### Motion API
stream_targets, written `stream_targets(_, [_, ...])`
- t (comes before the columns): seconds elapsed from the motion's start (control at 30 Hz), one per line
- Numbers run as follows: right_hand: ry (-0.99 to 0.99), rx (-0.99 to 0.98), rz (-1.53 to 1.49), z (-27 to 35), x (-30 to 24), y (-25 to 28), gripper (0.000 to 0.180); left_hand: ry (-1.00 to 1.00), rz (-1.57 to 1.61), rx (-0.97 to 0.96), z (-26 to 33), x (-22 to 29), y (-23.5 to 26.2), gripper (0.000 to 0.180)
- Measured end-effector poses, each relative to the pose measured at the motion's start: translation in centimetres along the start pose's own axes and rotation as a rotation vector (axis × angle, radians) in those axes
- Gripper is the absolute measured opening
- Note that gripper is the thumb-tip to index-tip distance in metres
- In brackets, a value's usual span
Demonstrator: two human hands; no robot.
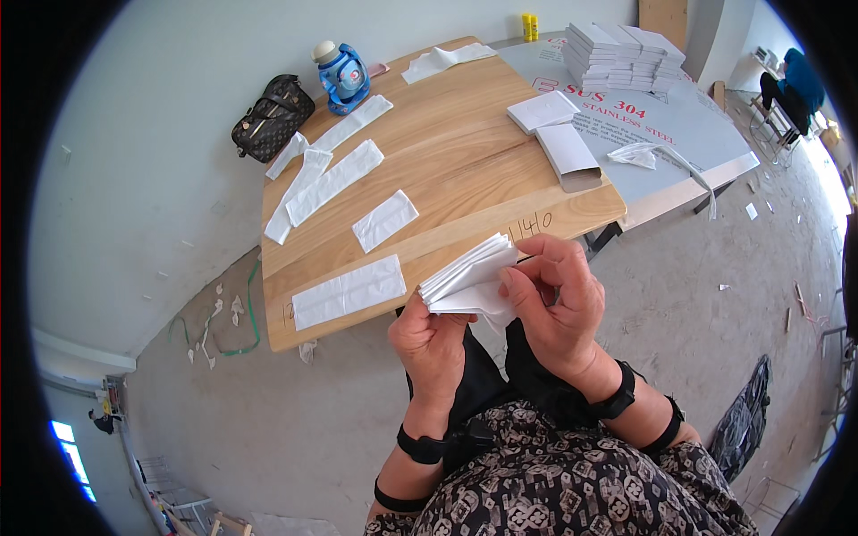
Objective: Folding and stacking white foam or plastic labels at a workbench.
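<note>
A fanned stack of white folded paper sheets is held up in front of me, just past the near edge of the wooden table. My left hand grips its lower left end, thumb and fingers closed round it. With thumb and fingertips together, my right hand pinches the right edge of a sheet that bends away from the rest. On the table nearby lie a flat white strip and a shorter white piece. Whether the sheets are joined along one side, I cannot tell.
The wooden table also bears more white strips, white boxes, a blue bottle and a brown handbag. Behind on the grey sheet-covered table stand stacked white boxes. A person sits far right.
</note>
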State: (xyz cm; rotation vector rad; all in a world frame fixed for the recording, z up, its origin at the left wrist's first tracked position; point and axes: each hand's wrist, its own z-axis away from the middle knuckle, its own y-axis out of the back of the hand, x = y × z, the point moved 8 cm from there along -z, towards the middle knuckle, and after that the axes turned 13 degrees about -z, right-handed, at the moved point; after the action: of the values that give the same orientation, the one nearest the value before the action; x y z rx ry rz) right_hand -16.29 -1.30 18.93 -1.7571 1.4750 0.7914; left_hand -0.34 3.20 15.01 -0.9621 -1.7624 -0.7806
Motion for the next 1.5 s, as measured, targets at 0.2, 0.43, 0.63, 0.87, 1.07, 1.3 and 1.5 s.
stream_targets(0.2, [0.036, -0.021, 0.015, 0.2, 0.0, 0.1, 0.016, -0.016, 0.013, 0.003, -0.1, 0.1, 0.0, 0.021])
stream_targets(0.43, [0.092, -0.048, 0.061, 0.3, -0.6, 0.1, 0.015, -0.017, 0.025, 0.006, -0.1, -0.2, 0.3, 0.019])
stream_targets(0.63, [0.209, -0.091, 0.121, -0.1, -2.3, -0.1, 0.015, 0.017, 0.088, 0.003, -0.2, -0.6, 0.1, 0.017])
stream_targets(0.87, [0.156, -0.306, -0.052, 0.1, -1.9, -0.9, 0.017, 0.009, 0.141, 0.06, -0.3, -1.6, 0.9, 0.015])
stream_targets(1.07, [-0.122, -0.165, -0.158, 1.0, 0.6, -0.7, 0.019, -0.019, 0.027, 0.067, -0.1, -0.8, 1.0, 0.021])
stream_targets(1.3, [-0.116, -0.069, -0.081, 0.1, 0.2, -0.5, 0.019, -0.054, -0.012, 0.051, -0.2, -0.3, 0.7, 0.023])
stream_targets(1.5, [0.014, -0.06, -0.052, 0.3, -0.3, -0.4, 0.017, -0.064, -0.035, 0.05, -0.2, -0.1, 0.8, 0.024])
